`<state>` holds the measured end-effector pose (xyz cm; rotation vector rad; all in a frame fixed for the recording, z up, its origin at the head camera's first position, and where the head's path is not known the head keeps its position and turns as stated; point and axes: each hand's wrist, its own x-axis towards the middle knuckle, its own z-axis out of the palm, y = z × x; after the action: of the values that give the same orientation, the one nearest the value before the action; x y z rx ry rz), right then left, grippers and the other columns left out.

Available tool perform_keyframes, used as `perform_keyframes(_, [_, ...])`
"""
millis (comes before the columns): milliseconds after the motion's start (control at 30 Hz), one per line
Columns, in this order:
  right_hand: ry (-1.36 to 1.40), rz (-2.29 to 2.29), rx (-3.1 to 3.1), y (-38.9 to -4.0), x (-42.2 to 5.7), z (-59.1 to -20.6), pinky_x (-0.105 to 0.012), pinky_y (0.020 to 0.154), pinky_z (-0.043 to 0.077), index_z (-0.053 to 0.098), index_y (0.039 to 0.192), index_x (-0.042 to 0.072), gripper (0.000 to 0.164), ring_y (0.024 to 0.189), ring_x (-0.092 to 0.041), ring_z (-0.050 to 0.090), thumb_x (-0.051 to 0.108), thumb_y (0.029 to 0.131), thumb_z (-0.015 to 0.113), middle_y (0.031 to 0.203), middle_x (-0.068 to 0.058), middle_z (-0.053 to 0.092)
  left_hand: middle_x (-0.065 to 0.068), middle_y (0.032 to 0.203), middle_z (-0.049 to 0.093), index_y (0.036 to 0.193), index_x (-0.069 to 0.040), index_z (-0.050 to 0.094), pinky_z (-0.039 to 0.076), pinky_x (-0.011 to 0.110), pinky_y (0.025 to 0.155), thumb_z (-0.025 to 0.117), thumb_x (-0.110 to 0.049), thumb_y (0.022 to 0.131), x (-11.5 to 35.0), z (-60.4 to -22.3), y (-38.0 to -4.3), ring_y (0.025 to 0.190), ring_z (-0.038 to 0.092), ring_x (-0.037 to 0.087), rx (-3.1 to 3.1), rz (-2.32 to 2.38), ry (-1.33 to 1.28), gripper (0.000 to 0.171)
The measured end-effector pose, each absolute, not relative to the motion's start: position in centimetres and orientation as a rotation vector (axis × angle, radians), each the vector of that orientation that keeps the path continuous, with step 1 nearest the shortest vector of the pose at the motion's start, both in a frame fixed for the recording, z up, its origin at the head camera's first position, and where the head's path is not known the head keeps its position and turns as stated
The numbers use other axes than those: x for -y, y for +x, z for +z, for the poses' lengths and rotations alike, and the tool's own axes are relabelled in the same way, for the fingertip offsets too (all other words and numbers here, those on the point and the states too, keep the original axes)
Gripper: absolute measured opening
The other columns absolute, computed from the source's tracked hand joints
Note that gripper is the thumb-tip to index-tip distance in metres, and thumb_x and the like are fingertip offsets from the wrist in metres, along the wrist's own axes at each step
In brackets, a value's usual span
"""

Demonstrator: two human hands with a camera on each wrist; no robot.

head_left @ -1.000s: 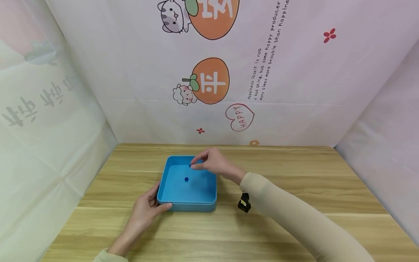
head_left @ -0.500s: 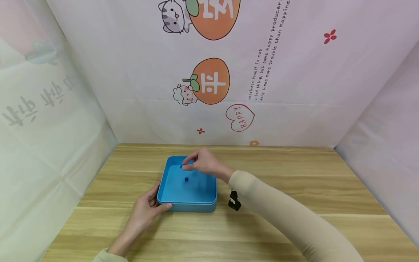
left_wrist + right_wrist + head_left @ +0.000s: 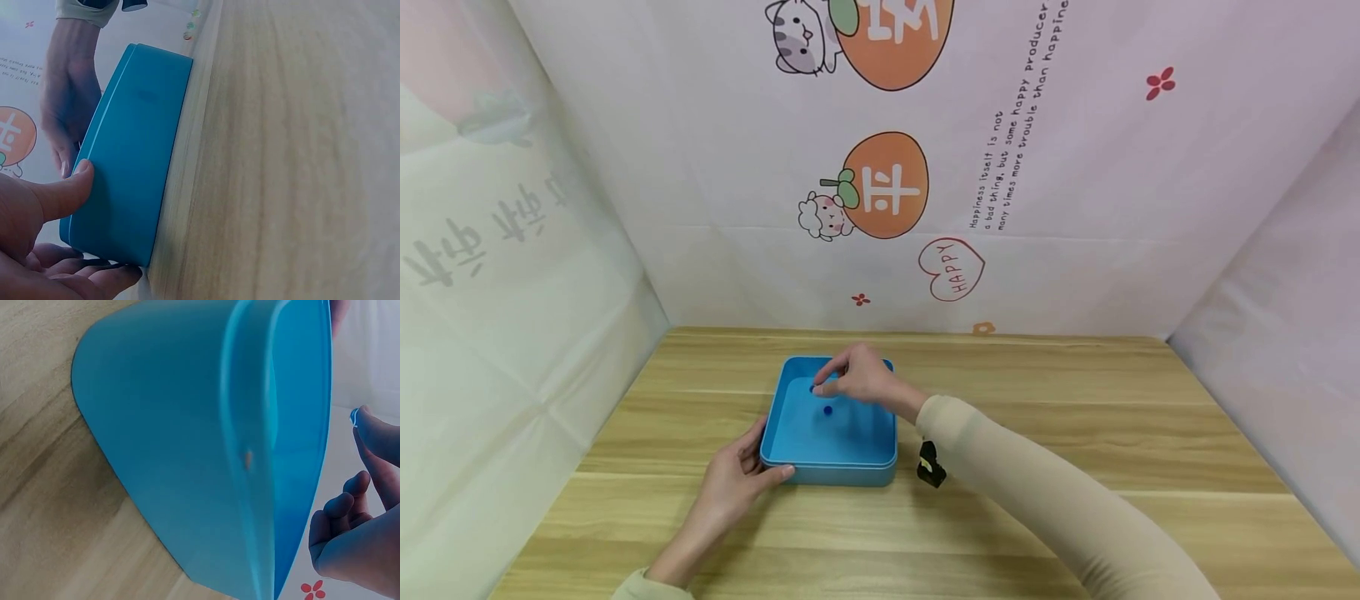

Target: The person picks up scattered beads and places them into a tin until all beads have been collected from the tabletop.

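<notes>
A square light-blue box (image 3: 857,473) without a lid stands on the table. My left hand (image 3: 730,483) grips its near left corner, thumb on the front wall and fingers along the left side. In the left wrist view the thumb (image 3: 69,190) lies near the rim. Over the inside of the box, my right hand (image 3: 863,377) pinches a small blue ball (image 3: 354,417) between thumb and index finger. The other fingers are loosely bent. Below it, another small dark-blue ball (image 3: 827,410) rests on the box floor, apart from the hand.
The wood-grain table (image 3: 1045,533) extends around the box. Printed white sheets (image 3: 1060,275) hang behind it and at both sides. A black wrist device (image 3: 931,465) hangs under my right sleeve (image 3: 1037,483), beside the box's right wall.
My right hand has moved left over the box, then slightly nearer, still pinching the small ball. My left hand, the box and the ball on its floor have stayed put.
</notes>
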<state>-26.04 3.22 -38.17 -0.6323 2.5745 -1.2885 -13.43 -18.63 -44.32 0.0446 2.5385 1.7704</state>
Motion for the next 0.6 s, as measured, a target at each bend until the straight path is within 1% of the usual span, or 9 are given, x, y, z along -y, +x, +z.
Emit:
perform_keyframes(300, [-0.616, -1.277, -2.565, -25.8, -2.9, -39.1, -0.027, 0.061, 0.037, 0.086, 0.099, 0.012, 0.010, 0.073, -0.018, 0.050, 0.020, 0.093, 0.085, 0.074, -0.002, 0.061, 0.027, 0.166, 0.028, 0.162, 0.008, 0.027, 0.047, 0.043, 0.109, 0.083, -0.009, 0.093, 18.6, -44.3, -13.4, 0.147, 0.037, 0.037, -2.551, 1.757, 0.039, 0.090])
perform_keyframes(600, [-0.594, -1.268, -2.552, -25.6, -2.8, -39.6, -0.028, 0.063, 0.038, 0.086, 0.100, 0.013, 0.010, 0.073, -0.018, 0.051, 0.020, 0.094, 0.084, 0.075, -0.002, 0.064, 0.027, 0.166, 0.029, 0.162, 0.008, 0.027, 0.047, 0.043, 0.108, 0.083, -0.008, 0.093, 18.6, -44.2, -13.4, 0.147, 0.038, 0.037, -2.549, 1.767, 0.042, 0.090])
